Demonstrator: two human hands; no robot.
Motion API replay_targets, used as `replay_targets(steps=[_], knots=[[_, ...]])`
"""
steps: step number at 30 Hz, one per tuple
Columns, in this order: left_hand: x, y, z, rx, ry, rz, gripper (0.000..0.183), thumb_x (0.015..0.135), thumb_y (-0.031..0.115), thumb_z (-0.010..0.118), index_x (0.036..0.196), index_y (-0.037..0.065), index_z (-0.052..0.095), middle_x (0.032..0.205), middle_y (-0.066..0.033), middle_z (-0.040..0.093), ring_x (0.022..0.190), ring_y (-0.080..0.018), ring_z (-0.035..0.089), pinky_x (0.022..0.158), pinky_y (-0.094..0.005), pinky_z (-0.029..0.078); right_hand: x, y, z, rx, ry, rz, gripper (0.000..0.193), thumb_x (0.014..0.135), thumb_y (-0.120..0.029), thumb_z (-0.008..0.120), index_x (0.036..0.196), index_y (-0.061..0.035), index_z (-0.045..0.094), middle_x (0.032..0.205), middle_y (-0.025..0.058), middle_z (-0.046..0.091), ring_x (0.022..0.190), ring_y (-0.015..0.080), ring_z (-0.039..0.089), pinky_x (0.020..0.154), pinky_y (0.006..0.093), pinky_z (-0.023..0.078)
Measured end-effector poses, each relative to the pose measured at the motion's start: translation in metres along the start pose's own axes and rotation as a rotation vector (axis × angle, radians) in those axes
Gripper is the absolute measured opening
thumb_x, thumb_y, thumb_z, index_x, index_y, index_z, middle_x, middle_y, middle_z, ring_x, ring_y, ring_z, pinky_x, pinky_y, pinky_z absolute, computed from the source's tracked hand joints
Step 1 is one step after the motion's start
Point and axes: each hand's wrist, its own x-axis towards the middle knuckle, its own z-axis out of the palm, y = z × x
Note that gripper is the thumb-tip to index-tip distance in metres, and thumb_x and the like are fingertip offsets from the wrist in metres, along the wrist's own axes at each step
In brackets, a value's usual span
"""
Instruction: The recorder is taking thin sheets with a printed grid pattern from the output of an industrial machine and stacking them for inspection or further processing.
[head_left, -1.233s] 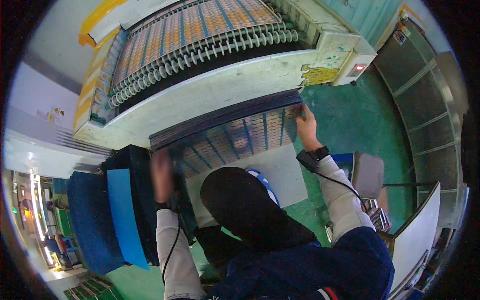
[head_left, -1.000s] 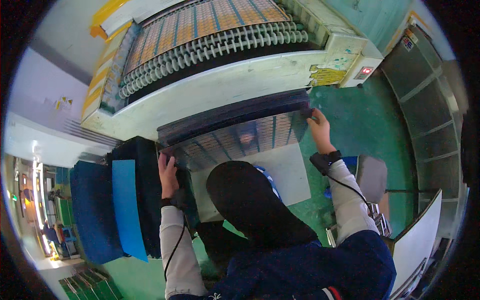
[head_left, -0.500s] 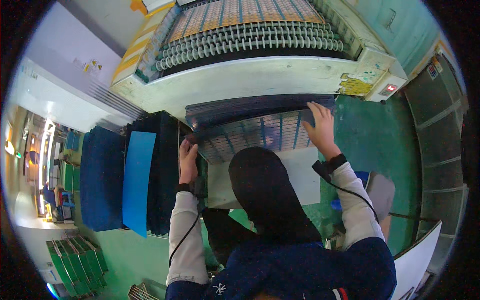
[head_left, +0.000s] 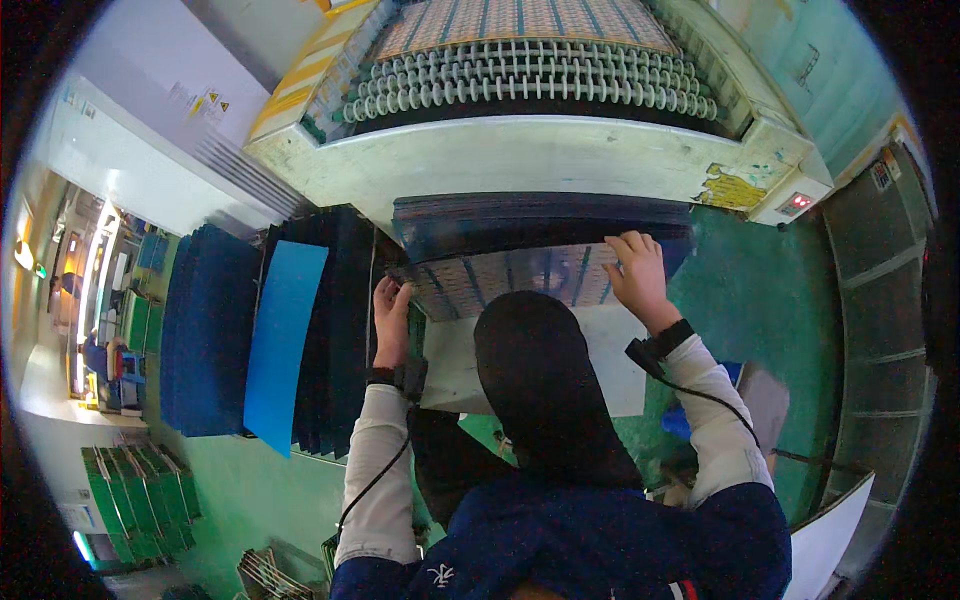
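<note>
A copper-coloured circuit board panel (head_left: 540,272) with teal stripes stands tilted before me, between my two hands. Its lower middle is hidden behind my dark-clothed leg. My left hand (head_left: 392,320) is at the panel's left end, thumb and fingers closed at its upper corner. At the right end, my right hand (head_left: 641,282) pinches the upper edge, fingertips on top and thumb against the striped face. Directly behind the panel lies a stack of dark sheets (head_left: 540,208). Under it, a white board (head_left: 612,345) shows on both sides of my leg.
A roller conveyor machine (head_left: 540,145) with striped panels on it spans the far side. To my left stand a dark blue sheet stack (head_left: 205,335) and a bright blue sheet (head_left: 285,345). Green racks (head_left: 140,500) are at lower left, a grey cabinet (head_left: 880,320) at right.
The whole view has shifted slightly to the right. My right hand has come nearer to me along with the panel's right end, and its fingers are closer together.
</note>
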Motion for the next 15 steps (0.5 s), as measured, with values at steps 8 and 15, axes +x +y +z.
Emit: replay_targets(steps=[8,15], knots=[[0.002,-0.012,0.0,0.114,0.195,0.013,0.055,0.083,0.033,0.065,0.12,0.0,0.042,0.11,-0.0107,0.051,0.1,-0.0174,0.048,0.084,-0.0284,0.039,0.003,-0.014,0.006,0.193,-0.16,-0.035,0.021,0.07,-0.02,0.069,0.08,-0.006,0.057,0.082,0.0097,0.055,0.085,0.0314,0.053,0.075,0.0416,0.042],[-0.008,-0.011,0.0,0.207,0.267,0.064,0.056,0.081,0.039,0.067,0.115,0.0,0.045,0.099,-0.009,0.053,0.088,-0.016,0.049,0.076,-0.0277,0.041,0.027,-0.035,0.008,0.233,-0.09,-0.1,0.024,0.071,-0.023,0.07,0.079,-0.0048,0.057,0.08,0.011,0.057,0.082,0.0334,0.055,0.07,0.042,0.045]])
